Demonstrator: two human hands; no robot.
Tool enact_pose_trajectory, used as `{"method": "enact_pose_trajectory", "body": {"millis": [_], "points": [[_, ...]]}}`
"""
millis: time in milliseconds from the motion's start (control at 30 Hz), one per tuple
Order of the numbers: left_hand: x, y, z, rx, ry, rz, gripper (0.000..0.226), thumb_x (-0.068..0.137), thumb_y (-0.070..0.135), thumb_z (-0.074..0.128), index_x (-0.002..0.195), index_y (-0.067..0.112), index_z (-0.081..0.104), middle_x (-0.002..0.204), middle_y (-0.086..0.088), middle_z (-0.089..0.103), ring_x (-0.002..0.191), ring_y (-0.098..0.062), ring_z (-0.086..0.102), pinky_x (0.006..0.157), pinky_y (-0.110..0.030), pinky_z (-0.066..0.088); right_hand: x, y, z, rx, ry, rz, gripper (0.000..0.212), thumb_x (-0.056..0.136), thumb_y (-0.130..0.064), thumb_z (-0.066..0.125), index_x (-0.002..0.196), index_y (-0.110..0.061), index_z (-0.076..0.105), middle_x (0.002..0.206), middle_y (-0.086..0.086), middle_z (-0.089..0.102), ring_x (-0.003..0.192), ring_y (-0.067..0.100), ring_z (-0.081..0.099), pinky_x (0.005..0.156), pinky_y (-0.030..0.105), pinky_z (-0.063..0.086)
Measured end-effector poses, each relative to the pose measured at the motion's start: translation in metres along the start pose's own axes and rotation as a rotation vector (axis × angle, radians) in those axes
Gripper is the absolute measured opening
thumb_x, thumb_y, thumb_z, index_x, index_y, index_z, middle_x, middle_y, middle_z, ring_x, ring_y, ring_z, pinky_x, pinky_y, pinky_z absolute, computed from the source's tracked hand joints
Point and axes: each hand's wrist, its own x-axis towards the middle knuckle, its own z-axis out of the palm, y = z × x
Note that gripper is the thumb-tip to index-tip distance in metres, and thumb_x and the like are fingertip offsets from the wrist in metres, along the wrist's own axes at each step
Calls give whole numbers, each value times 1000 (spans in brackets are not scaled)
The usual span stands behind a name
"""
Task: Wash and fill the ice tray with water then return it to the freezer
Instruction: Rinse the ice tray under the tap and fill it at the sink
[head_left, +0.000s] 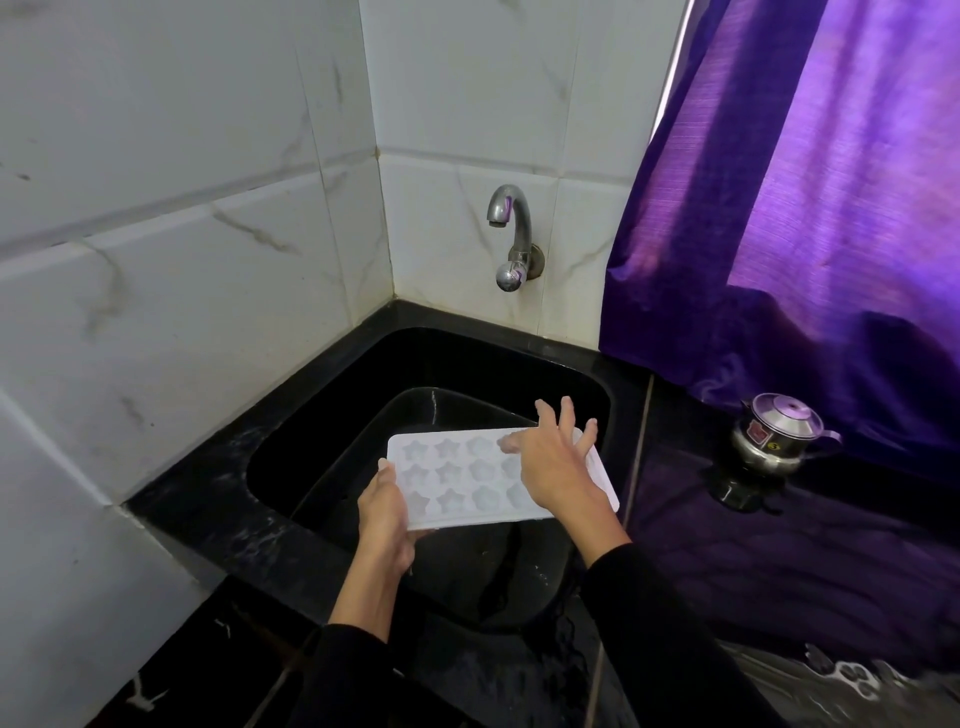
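A white ice tray (457, 480) with star and flower shaped cells is held level over the black sink (322, 415). My left hand (387, 512) grips its near left corner, thumb on the rim. My right hand (556, 462) lies over the tray's right half with fingers spread and straight, touching the cells. A chrome tap (511, 234) juts from the tiled wall above the sink; no water runs from it.
A black basin (415, 415) sits inside the sink under the tray. A small steel pot with a lid (776, 434) stands on the black counter at the right. A purple curtain (810, 197) hangs behind it. White tiled walls close the left and back.
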Motion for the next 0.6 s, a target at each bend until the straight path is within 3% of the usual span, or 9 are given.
{"method": "enact_pose_trajectory", "body": {"millis": [100, 233, 600], "points": [[1, -1, -1, 2, 8, -6, 37, 101, 44, 31, 117, 18, 54, 110, -12, 66, 98, -33, 65, 73, -47, 55, 0, 1, 1, 14, -4, 8, 79, 78, 22, 48, 131, -36, 56, 160, 13, 8, 147, 38, -17, 114, 63, -11], [1, -2, 0, -5, -3, 2, 37, 101, 43, 30, 115, 18, 55, 108, -12, 67, 96, -32, 65, 66, -43, 54, -2, 1, -1, 18, -1, 17, 79, 78, 22, 48, 133, -34, 54, 160, 14, 6, 147, 39, -17, 114, 62, -12], [4, -3, -2, -6, 23, -1, 35, 101, 43, 32, 113, 18, 54, 107, -12, 66, 94, -32, 65, 68, -44, 55, -4, -1, 2, 13, 10, 10, 80, 78, 22, 47, 134, -34, 53, 160, 13, 5, 147, 39, -17, 114, 63, -10]]}}
